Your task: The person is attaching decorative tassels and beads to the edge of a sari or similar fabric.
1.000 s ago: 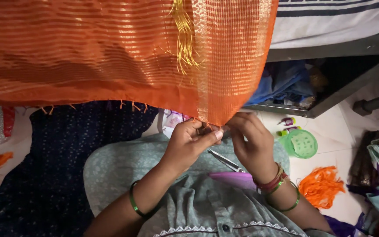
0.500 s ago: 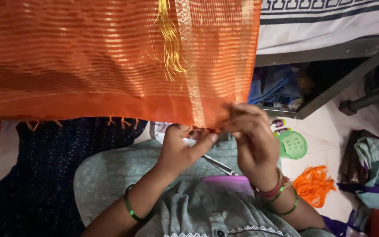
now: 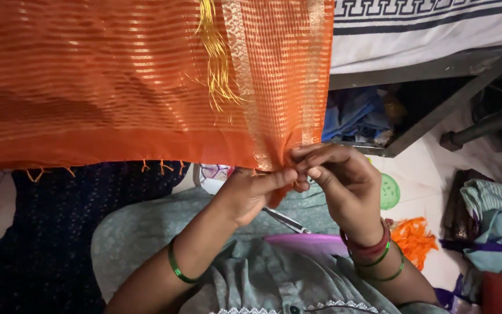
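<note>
Both hands meet at one spot: the left hand (image 3: 251,195) and the right hand (image 3: 344,186) pinch the bottom corner of a big, thin orange cloth with shiny gold stripes (image 3: 117,87), fingertips pressed together on its edge. That corner sits right at the grip, and the rest of the cloth goes up and far off to the left, so its long side runs left to right. Each hand is just as close to the corner. Small orange thread tassels (image 3: 36,173) hang along the bottom edge, and a bunch of loose yellow threads (image 3: 216,64) hangs down the front. Below the hands, on the grey-green lap (image 3: 164,227), lie metal scissors (image 3: 286,221) and a purple plastic comb (image 3: 309,243). Orange thread scraps (image 3: 415,239) lie on the floor to the right.
</note>
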